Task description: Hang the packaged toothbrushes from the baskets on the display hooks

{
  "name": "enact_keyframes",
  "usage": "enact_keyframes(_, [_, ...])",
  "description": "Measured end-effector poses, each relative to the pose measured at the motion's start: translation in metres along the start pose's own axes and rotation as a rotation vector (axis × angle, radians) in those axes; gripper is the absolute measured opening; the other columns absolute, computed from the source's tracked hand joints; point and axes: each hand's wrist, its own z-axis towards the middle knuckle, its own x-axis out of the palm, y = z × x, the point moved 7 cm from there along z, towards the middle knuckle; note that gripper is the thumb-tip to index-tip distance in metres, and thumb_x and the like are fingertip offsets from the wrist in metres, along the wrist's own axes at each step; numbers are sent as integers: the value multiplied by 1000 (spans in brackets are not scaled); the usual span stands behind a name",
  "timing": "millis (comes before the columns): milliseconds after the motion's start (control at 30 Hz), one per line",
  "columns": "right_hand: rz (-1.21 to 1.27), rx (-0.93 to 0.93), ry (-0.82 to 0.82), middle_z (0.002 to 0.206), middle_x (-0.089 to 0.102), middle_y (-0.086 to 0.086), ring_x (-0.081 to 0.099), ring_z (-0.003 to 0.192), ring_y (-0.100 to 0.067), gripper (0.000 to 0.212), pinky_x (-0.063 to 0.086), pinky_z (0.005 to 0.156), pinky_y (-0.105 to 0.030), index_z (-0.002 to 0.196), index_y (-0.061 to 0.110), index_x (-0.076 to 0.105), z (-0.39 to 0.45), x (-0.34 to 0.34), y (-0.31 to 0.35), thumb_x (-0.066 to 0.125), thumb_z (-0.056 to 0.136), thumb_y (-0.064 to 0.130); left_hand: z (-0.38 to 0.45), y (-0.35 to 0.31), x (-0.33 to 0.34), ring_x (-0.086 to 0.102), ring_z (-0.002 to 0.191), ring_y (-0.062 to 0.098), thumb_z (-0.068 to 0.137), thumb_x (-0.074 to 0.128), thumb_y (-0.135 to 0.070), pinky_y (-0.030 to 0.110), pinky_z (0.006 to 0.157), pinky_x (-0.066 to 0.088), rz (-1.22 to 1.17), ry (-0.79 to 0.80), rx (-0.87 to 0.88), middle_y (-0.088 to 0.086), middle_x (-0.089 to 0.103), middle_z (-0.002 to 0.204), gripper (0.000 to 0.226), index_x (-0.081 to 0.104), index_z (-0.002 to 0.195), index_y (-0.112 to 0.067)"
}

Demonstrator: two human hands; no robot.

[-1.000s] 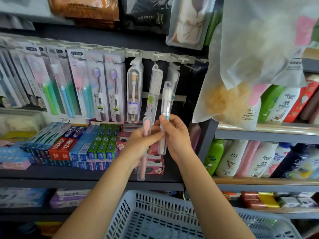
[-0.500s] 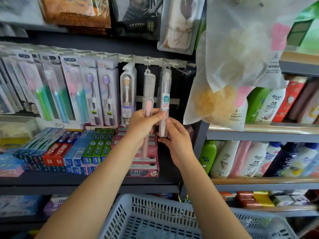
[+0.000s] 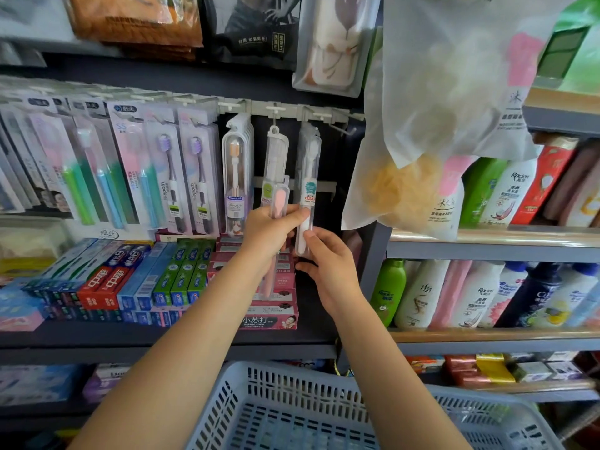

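Pale blue perforated plastic basket point(image 3: 292, 414) nearest. Above it, left hand point(image 3: 271, 232) grip pinches a clear-packaged pink toothbrush point(image 3: 278, 203). Right hand point(image 3: 328, 264) grip pinches the clear-packaged white toothbrush point(image 3: 306, 196), hanging from the white hook rail point(image 3: 285, 108).

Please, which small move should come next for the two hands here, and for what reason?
Probably the right hand should let go of the clear-cased white toothbrush, since its top already sits up at the white hook rail. Whether the hole is fully on the hook cannot be seen. Then the left hand, whose grip holds the clear-cased pink toothbrush below the rail, can raise it.
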Motion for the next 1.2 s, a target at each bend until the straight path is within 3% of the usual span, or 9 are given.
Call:
enact_keyframes(133, [35,88,-45,89,74,-9,72,76,-18,23,57,66,-27,113,0,66,2,-3,-19,63,100,19,3,12,-3,63,72,14,86,79,-28,29,66,53,30,-12,-35,2,68,77,6,75,88,-24])
enact_keyframes(267, [47,99,-121,89,73,-10,70,76,-19,24,57,66,-27,114,1,66,12,-8,-26,63,100,19,-3,35,-15,70,88,21,87,77,-35,38,81,57,43,1,-110,1,72,87,15,74,94,-22])
enact_keyframes(433, [4,165,-170,102,70,-10,73,80,-19,34,59,70,-31,125,7,56,11,-9,-39,66,98,23,-10,55,-28,54,58,12,95,60,-53,26,56,41,36,52,-202,-3,54,69,37,62,109,-18])
enact_keyframes(533, [-175,212,21,106,72,-12,73,84,-21,26,61,82,-37,120,7,60,-3,3,-46,59,102,26,-16,59,-25,41,47,12,97,60,-46,24,40,33,-213,152,-226,-4,41,63,41,53,120,-13])
enact_keyframes(600, [-238,259,230,99,73,-13,70,88,-25,29,57,88,-40,113,4,65,-16,17,-52,52,105,29,-19,54,-27,40,46,13,99,59,-43,25,39,35,-228,130,-193,-4,39,63,37,53,118,-12])
enact_keyframes(733, [-263,412,509,103,69,-15,65,96,-30,47,51,97,-46,119,3,66,-38,35,-67,45,106,42,-13,42,-42,50,51,16,101,52,-41,31,53,46,-106,-39,-68,-3,46,57,32,54,81,-16])
enact_keyframes(833, [-168,411,582,89,68,-13,66,79,-27,41,56,85,-42,110,3,66,-43,38,-63,42,107,37,-10,37,-51,58,67,16,102,45,-44,34,68,45,-10,-82,-43,-1,59,68,37,63,83,-17])
enact_keyframes(967, [-123,274,449,80,61,-5,61,65,-19,34,53,63,-31,109,8,56,-32,29,-55,58,96,40,-15,39,-50,63,91,16,96,59,-48,34,81,50,85,15,-57,-1,67,99,35,65,109,-16])
enact_keyframes(1200, [-92,123,347,74,55,-7,50,55,-17,31,43,52,-27,109,11,53,-25,23,-43,65,90,33,-19,30,-43,67,78,-8,86,79,-23,7,67,47,88,68,42,-10,73,94,14,73,99,-22])
